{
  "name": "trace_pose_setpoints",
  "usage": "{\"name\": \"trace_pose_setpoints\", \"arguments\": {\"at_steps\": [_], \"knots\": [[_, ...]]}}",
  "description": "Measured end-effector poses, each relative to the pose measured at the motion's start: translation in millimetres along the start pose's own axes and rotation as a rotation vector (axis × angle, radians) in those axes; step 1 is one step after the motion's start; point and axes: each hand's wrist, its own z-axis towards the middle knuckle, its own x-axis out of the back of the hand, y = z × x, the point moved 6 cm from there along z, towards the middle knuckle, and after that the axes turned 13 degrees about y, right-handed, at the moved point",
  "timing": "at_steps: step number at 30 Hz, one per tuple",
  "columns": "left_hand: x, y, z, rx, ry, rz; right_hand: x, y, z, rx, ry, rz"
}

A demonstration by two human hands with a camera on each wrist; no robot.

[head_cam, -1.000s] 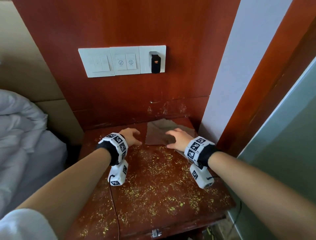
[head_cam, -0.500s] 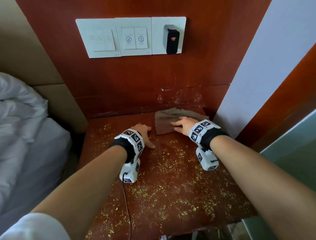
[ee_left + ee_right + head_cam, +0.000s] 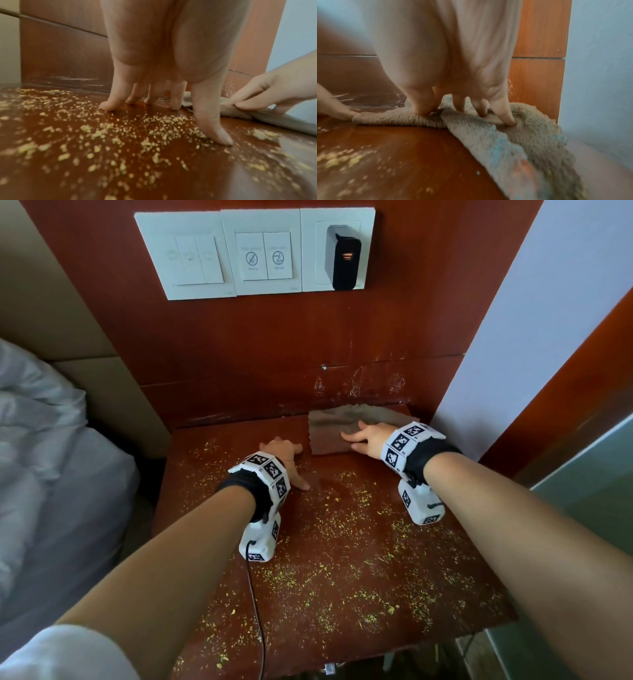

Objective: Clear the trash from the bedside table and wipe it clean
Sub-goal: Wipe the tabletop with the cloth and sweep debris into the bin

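Cloth (image 3: 346, 429) shifted back — far edge hidden.

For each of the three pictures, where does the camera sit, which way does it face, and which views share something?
Head: worn high, looking down at the bedside table; both forearms, left hand, right hand show.
Left wrist: low, looking along left hand's fingers standing on crumbs.
Right wrist: low, looking along right hand's fingers pressing the cloth.
Shared: the cloth appears in all three; each wrist view catches the other hand.
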Motion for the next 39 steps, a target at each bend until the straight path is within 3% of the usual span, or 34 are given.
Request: {"name": "trace_pose_setpoints", "arguments": {"at_steps": [14, 39], "knots": [[4, 0, -9, 0.012, 0.007, 0.022, -21, 10, -66, -0.031, -0.119, -0.017], [1, 1, -3, 0.017, -0.024, 0.016, 1, 18, -4, -0.085, -0.038, -0.073]]}}
